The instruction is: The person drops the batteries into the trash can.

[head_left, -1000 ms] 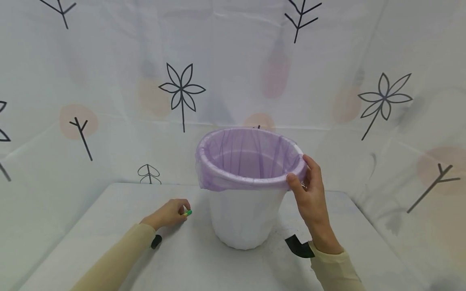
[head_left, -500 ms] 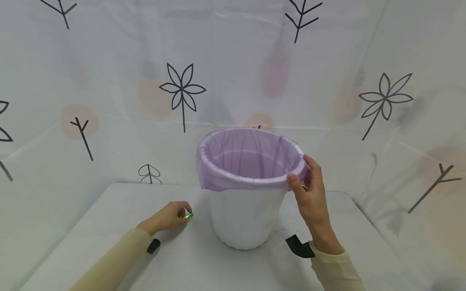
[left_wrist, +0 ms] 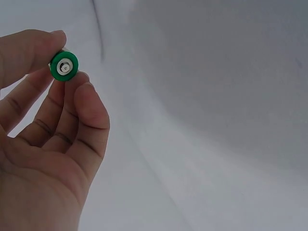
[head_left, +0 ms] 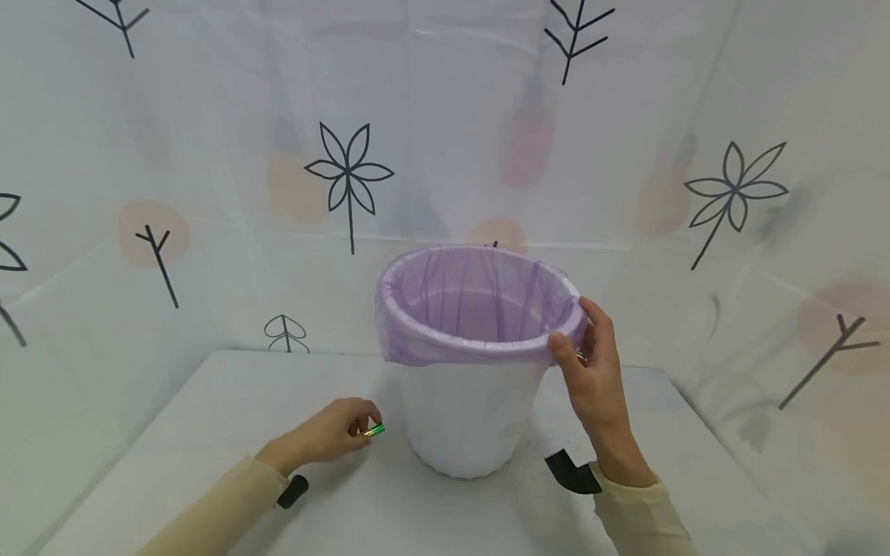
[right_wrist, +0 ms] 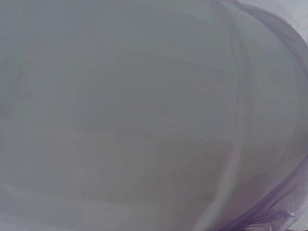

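My left hand (head_left: pixel 323 434) pinches a small green and gold battery (head_left: pixel 374 430) between thumb and fingers, left of a white trash bin (head_left: pixel 464 421) and apart from it. In the left wrist view the battery (left_wrist: pixel 64 66) faces the camera end-on, showing its metal tip and green rim. A thin purple bag (head_left: pixel 417 351) lines the bin and folds over its rim. My right hand (head_left: pixel 599 378) holds that rim on the right side, thumb at the front and fingers behind. The bin's pale wall (right_wrist: pixel 144 110) fills most of the right wrist view, where no hand shows.
The bin stands upright on a white-covered table (head_left: pixel 229 401). Behind hangs a pale curtain (head_left: pixel 431 116) with line drawings of plants. Dark straps (head_left: pixel 572 472) show at both wrists. The bin's floor is hidden from the head view.
My left hand has moved right and toward me, bringing the battery closer to the bin's lower left side. The right hand and the bin have stayed put.
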The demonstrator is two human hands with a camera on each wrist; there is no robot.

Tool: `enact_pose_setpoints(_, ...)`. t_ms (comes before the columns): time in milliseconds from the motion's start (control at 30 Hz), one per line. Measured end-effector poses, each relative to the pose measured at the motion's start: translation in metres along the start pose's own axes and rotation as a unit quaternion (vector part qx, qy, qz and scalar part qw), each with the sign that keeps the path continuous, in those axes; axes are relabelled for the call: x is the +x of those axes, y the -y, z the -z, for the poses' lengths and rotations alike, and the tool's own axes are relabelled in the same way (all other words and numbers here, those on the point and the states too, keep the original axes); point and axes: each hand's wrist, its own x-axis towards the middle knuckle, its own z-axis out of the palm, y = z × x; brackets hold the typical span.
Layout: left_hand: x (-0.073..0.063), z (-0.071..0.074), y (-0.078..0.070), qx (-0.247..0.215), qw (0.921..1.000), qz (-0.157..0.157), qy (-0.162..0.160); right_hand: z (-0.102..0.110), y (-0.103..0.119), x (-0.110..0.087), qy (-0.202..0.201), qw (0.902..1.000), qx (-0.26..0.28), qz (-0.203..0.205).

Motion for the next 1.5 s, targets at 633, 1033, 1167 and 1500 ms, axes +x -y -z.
enact_pose_setpoints(633, -0.008, 0.008, -0.072, -0.017, 0.9947, -0.098, 0.028, -0.001, -0.001, 0.0, -0.003, 1.0, 0.007, -0.001)
enact_pose_setpoints(1033, -0.012, 0.032, -0.116, 0.021, 0.9846, -0.173, 0.015, -0.001, -0.002, 0.0, -0.004, 0.9999, 0.011, 0.001)
enact_pose_setpoints(1167, -0.013, 0.044, -0.132, 0.031, 0.9791, -0.201, 0.007, -0.001, -0.002, 0.001, -0.003, 0.9999, 0.011, 0.002)
enact_pose_setpoints(1500, -0.014, 0.077, -0.167, 0.053, 0.9673, -0.248, -0.012, 0.0, -0.002, 0.0, -0.003, 0.9999, 0.012, 0.005)
